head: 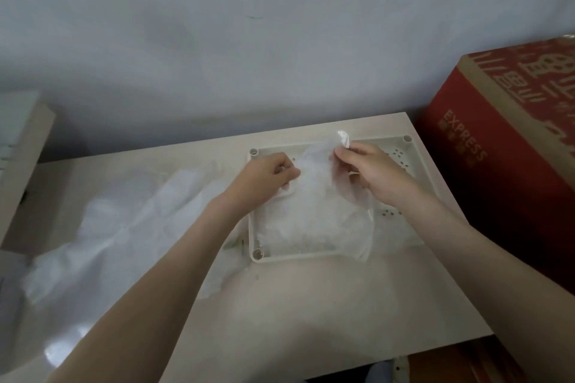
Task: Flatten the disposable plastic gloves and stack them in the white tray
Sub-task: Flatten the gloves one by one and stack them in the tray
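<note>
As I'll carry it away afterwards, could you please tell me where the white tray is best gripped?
Probably grip the white tray by its near rim, coming from the front of the table: that rim lies mostly bare and raised, whereas gloves cover the middle and the red box crowds the right side.

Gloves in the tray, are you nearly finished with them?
Not nearly. Some gloves already lie flat in the white tray. The left hand and right hand pinch one more glove above it. A big crumpled pile waits on the table beside it, so lots remain.
</note>
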`<action>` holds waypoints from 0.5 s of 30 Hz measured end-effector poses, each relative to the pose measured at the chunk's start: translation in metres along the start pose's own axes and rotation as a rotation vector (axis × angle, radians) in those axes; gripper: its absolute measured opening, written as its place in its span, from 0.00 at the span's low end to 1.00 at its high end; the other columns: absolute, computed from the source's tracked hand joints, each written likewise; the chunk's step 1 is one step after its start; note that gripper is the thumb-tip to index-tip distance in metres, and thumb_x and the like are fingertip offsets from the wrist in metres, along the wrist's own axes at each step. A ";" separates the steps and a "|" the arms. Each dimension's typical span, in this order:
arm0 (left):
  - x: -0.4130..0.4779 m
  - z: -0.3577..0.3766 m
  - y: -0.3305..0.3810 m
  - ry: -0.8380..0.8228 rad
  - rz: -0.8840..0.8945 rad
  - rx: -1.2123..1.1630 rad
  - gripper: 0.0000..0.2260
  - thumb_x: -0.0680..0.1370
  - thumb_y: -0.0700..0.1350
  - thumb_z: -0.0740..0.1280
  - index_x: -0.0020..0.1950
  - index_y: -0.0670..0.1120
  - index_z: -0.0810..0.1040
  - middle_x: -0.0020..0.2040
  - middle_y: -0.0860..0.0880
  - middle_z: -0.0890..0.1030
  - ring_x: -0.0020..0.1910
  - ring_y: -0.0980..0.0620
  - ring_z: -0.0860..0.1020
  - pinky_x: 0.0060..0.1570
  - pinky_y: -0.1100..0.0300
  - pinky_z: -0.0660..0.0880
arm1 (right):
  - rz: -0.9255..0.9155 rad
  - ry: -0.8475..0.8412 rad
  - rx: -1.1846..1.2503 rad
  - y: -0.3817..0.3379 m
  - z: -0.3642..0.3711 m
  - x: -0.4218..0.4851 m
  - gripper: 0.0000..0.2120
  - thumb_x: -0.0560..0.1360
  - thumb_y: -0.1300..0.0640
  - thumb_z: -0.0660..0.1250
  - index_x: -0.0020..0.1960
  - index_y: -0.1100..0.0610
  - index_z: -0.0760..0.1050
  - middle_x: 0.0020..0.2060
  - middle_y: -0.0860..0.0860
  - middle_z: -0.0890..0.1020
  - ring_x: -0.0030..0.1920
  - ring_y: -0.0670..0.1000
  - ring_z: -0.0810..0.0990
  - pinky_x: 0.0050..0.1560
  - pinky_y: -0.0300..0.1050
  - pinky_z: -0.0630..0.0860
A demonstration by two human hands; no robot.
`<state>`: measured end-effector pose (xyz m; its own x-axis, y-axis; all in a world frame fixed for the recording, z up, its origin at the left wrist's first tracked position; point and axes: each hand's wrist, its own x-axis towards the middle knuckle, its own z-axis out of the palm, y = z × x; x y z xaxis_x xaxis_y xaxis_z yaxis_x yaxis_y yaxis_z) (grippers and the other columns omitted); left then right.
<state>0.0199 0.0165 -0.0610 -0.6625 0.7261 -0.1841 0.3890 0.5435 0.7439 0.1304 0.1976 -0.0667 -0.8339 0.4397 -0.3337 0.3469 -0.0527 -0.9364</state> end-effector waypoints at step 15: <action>0.003 0.004 -0.001 0.078 0.004 0.498 0.06 0.80 0.44 0.61 0.50 0.44 0.75 0.48 0.47 0.80 0.48 0.45 0.75 0.46 0.56 0.66 | -0.173 0.245 -0.430 0.002 0.016 0.011 0.06 0.75 0.58 0.67 0.39 0.58 0.75 0.35 0.51 0.81 0.35 0.45 0.76 0.38 0.35 0.69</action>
<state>0.0200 0.0196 -0.0645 -0.6988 0.7054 -0.1188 0.6374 0.6894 0.3442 0.1157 0.1881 -0.0741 -0.7876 0.6088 -0.0952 0.4010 0.3891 -0.8293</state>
